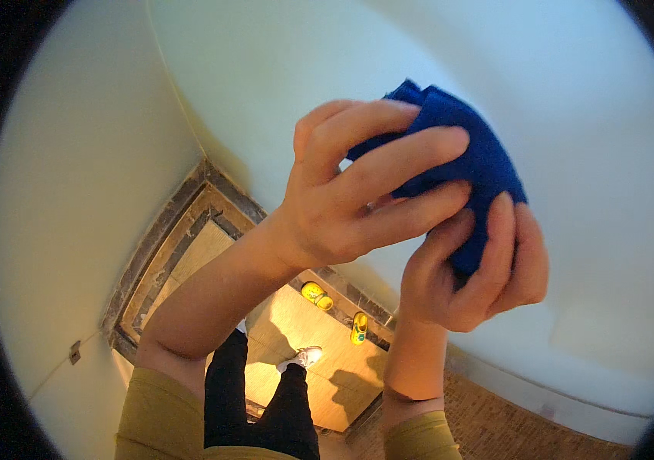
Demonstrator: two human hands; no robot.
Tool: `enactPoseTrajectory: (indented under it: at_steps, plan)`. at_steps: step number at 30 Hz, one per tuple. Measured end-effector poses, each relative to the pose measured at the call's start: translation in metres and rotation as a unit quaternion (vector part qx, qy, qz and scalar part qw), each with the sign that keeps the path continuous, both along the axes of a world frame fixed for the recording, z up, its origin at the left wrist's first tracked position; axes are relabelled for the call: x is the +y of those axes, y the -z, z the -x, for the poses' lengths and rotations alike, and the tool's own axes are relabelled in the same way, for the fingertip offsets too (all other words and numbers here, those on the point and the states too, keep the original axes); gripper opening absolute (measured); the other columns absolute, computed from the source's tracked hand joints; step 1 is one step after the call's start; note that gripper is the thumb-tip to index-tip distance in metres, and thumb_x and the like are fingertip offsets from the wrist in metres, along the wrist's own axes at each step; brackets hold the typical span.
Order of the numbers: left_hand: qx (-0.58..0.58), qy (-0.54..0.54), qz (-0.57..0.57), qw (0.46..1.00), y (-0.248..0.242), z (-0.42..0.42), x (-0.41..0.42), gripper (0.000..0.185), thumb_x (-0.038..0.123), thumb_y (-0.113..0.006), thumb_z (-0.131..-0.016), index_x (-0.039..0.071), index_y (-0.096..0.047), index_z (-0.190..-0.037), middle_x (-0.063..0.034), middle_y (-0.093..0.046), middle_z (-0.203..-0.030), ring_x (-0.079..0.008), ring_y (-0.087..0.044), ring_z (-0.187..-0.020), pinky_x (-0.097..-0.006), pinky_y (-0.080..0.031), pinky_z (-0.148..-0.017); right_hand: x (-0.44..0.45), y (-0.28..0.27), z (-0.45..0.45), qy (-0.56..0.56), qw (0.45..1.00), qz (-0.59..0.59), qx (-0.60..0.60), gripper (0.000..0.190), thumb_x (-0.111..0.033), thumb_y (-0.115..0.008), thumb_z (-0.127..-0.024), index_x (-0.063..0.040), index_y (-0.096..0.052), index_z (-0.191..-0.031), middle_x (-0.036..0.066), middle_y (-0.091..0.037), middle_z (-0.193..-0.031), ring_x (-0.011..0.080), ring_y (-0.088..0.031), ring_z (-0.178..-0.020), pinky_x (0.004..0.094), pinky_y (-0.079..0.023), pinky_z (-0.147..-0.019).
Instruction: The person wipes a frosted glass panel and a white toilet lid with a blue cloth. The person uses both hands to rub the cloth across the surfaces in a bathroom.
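Observation:
Raised in front of a pale wall, a folded dark-blue cloth [485, 152] is held between both my hands. My left hand [355, 178] lies across its left side, fingers spread over the front and the thumb mostly hidden. Lower on the right, my right hand [479, 264] pinches the cloth's bottom corner between thumb and fingers. The fingertips of the two hands nearly meet. What is behind the cloth is hidden, and I cannot tell whether it touches the wall.
The pale wall [580, 241] meets a side wall [91, 144] at a corner. Below, yellow clogs [316, 295] stand on light tiles [281, 322] beside the dark stone border [154, 230]. Brown wood-look flooring [493, 411] begins at right. A socket [75, 352] sits on the side wall.

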State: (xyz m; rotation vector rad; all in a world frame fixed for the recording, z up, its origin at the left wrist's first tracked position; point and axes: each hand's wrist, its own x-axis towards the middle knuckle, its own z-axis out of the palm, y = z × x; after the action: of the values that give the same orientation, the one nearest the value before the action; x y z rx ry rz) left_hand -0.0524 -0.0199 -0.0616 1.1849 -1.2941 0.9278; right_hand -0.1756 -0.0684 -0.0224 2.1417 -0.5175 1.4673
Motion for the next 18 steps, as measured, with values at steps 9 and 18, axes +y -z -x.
enactPoseTrajectory:
  at_steps: [9, 18]
  plan:
    - [0.133, -0.03, -0.135, 0.981, 0.107, -0.017, 0.029, 0.03, 0.01, -0.07, -0.066, 0.022, -0.063, -0.092, 0.0006, -0.047, -0.121, -0.0244, -0.039, -0.109, -0.0377, -0.039, -0.085, 0.01, 0.099, -0.027, -0.046, 0.991, -0.026, 0.121, 0.026, -0.017, -0.067, -0.072, -0.018, -0.067, -0.098, -0.008, -0.058, -0.105, 0.0091, -0.048, -0.093, 0.0307, -0.026, -0.077]
    - [0.052, -0.006, 0.002, 0.999, -0.004, -0.045, 0.007, 0.026, 0.014, -0.067, -0.071, 0.021, -0.065, -0.096, -0.0082, -0.051, -0.125, -0.0327, -0.04, -0.119, -0.0401, -0.036, -0.098, 0.007, -0.012, -0.052, -0.017, 0.999, 0.032, 0.022, 0.019, -0.012, -0.065, -0.08, -0.014, -0.062, -0.099, 0.006, -0.053, -0.108, 0.0251, -0.047, -0.1, 0.0372, -0.036, -0.083]
